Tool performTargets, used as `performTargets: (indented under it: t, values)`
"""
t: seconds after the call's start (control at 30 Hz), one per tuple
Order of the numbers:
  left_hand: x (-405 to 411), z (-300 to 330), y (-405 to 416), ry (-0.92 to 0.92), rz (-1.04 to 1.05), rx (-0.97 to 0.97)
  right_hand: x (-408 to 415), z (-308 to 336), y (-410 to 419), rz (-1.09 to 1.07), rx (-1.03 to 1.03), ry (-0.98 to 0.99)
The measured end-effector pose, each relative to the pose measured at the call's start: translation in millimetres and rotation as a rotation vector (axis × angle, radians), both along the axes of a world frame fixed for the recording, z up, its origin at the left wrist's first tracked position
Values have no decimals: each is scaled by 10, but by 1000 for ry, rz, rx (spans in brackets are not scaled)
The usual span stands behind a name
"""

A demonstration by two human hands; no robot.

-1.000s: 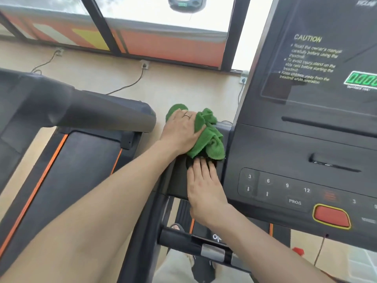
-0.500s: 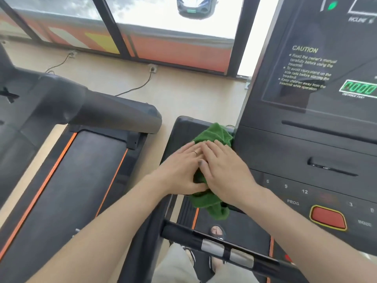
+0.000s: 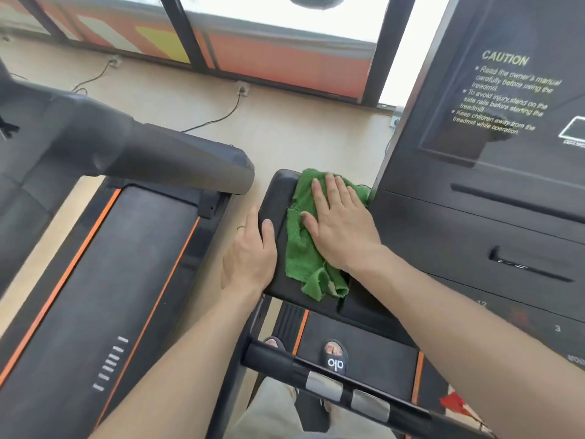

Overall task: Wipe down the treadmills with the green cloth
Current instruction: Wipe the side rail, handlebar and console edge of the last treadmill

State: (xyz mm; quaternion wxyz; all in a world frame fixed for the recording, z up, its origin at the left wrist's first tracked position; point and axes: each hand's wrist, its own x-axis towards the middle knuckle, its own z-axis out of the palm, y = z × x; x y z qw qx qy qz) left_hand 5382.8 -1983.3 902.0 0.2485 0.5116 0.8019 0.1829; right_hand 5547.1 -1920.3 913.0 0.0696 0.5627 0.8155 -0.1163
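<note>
Right hand (image 3: pixel 340 231) flat, fingers straight, pressing green cloth (image 3: pixel 304 248) onto the treadmill's side tray (image 3: pixel 275 198). Left hand (image 3: pixel 250 253) grips the tray's outer edge, thumb on top. Advice: keep palm pressure even, overlap strokes, smooth the bunched tail near the wrist. Console (image 3: pixel 474 223) just right of the hand; second treadmill (image 3: pixel 110 264) left; tan floor (image 3: pixel 300 128) and windows beyond.

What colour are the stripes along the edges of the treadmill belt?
Orange stripes run along both edges of the black belt, clearest in the head view.
</note>
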Motion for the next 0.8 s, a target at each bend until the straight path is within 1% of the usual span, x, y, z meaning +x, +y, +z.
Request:
performTargets:
  t: [0.13,0.27,0.47,0.53,0.6,0.63,0.7,0.8]
  values:
    - [0,-27,8,-47,49,38,-96,-13,46,-88,18,44]
    - [-11,-53,32,-29,81,87,-146,-88,-24,-124,86,76]
    - [-2,-70,15,-103,107,136,-136,-173,-906,-125,146,114]
    - [-32,-75,-13,-163,133,172,-173,-159,-1051,-118,193,131]
    - [-49,-51,-49,-248,189,192,-169,-117,-983,-118,232,154]
    - [-81,-16,-79,-273,212,192,-190,-100,-927,-95,234,128]
    - [-184,60,-195,-267,219,181,-273,-118,-855,-103,221,95]
    - [-308,100,-592,-178,181,174,-381,-150,-841,-194,302,163]
